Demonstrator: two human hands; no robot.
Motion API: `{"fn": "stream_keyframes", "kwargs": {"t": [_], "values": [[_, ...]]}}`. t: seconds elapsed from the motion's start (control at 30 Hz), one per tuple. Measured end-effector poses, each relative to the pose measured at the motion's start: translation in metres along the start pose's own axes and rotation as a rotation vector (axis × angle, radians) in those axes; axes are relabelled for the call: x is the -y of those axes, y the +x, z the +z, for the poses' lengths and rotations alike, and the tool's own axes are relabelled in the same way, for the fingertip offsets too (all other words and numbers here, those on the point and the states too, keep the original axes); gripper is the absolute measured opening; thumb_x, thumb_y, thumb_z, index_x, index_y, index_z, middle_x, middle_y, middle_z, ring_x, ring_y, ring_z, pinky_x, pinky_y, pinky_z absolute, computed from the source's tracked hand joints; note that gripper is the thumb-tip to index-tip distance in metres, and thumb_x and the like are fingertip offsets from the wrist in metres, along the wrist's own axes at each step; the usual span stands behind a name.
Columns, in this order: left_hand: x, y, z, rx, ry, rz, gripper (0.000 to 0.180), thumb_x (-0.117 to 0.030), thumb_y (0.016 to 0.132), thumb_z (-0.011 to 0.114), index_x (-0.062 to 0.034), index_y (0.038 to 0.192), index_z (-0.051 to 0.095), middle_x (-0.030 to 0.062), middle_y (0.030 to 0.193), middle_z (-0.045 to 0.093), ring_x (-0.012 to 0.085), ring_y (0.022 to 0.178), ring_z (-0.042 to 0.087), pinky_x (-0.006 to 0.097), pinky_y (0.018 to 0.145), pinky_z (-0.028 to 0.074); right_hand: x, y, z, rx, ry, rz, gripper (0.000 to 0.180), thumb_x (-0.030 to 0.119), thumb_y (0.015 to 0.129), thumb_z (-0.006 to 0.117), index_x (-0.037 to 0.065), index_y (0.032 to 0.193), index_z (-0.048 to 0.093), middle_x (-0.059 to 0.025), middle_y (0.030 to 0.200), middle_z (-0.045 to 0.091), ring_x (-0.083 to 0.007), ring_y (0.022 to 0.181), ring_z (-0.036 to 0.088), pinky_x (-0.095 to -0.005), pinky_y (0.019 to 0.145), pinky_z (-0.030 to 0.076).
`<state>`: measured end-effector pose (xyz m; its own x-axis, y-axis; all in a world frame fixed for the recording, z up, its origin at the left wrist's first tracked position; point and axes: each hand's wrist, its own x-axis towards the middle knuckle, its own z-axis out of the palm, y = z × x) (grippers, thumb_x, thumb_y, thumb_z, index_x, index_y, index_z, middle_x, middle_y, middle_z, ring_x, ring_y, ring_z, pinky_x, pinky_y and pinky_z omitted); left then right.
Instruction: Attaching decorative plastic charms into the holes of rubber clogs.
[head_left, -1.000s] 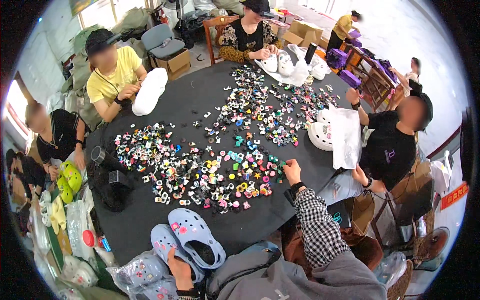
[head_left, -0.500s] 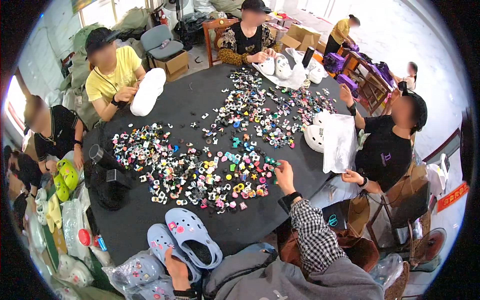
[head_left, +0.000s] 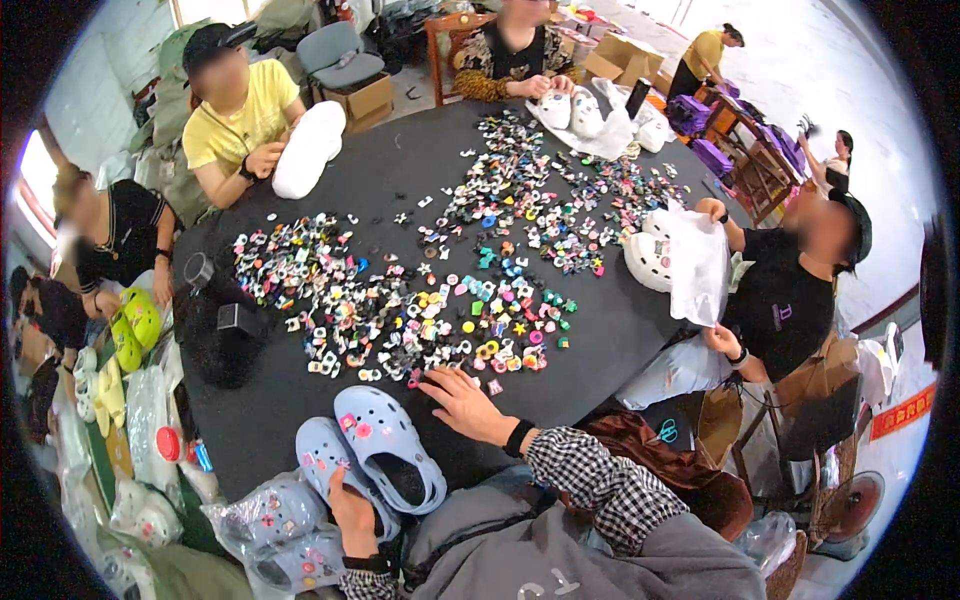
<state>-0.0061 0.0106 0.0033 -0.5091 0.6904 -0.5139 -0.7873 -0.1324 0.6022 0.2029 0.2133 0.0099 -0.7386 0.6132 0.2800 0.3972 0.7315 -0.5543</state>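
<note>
Two light blue clogs sit at the table's near edge, heels toward me, with pink and red charms on their toes. My left hand [head_left: 354, 512] grips the left clog [head_left: 318, 447], its fingers partly hidden by the shoe. The right clog [head_left: 382, 415] lies against it, untouched by my right hand. My right hand [head_left: 468, 405] is low over the near edge of a heap of small colourful shoe charms [head_left: 440, 325], its fingers stretched out and slightly bent. Whether a fingertip touches a charm is too small to tell.
The black table [head_left: 590, 370] bears more charms farther back. Bagged light blue clogs [head_left: 275, 520] lie by my left arm. A black cylinder [head_left: 200, 272] and a small box [head_left: 237, 320] stand at the left. Co-workers around the table handle white clogs [head_left: 650, 262] and green clogs [head_left: 135, 325].
My right hand has moved left and nearer, from the right side of the charms to their near edge beside the clogs. My left hand stays on the left clog.
</note>
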Motion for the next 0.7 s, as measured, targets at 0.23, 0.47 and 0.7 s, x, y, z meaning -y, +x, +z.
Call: {"fn": "stream_keyframes", "kwargs": {"t": [0.23, 0.47, 0.7], "values": [[-0.002, -0.003, 0.002, -0.012, 0.004, 0.04, 0.033, -0.018, 0.086, 0.056, 0.0007, 0.114, 0.055, 0.0084, 0.115, 0.058, 0.0225, 0.107, 0.053, 0.035, 0.097, 0.039, 0.009, 0.013, 0.022, 0.056, -0.095, -0.007, 0.065, 0.018, 0.077, 0.068, 0.006, 0.134, 0.041, -0.0142, 0.139, 0.038, -0.0297, 0.133, 0.031, -0.0431, 0.11, 0.026], [0.003, 0.005, -0.014, 0.019, -0.001, 0.019, 0.033, -0.02, 0.086, 0.058, -0.0028, 0.113, 0.055, 0.0075, 0.112, 0.06, 0.0236, 0.105, 0.055, 0.037, 0.095, 0.041, 0.003, 0.033, 0.023, 0.1, -0.028, -0.109, 0.065, 0.017, 0.077, 0.067, 0.009, 0.135, 0.038, -0.0121, 0.139, 0.038, -0.0299, 0.131, 0.035, -0.0423, 0.108, 0.029], [0.007, 0.003, -0.025, 0.033, 0.195, 0.106, 0.028, -0.01, 0.085, 0.058, -0.0019, 0.111, 0.055, 0.0109, 0.111, 0.059, 0.025, 0.108, 0.052, 0.036, 0.094, 0.041, 0.009, 0.019, 0.004, 0.038, 0.043, -0.033, 0.055, 0.005, 0.072, 0.065, 0.001, 0.123, 0.047, -0.018, 0.129, 0.044, -0.0344, 0.124, 0.04, -0.0422, 0.103, 0.035]]}}
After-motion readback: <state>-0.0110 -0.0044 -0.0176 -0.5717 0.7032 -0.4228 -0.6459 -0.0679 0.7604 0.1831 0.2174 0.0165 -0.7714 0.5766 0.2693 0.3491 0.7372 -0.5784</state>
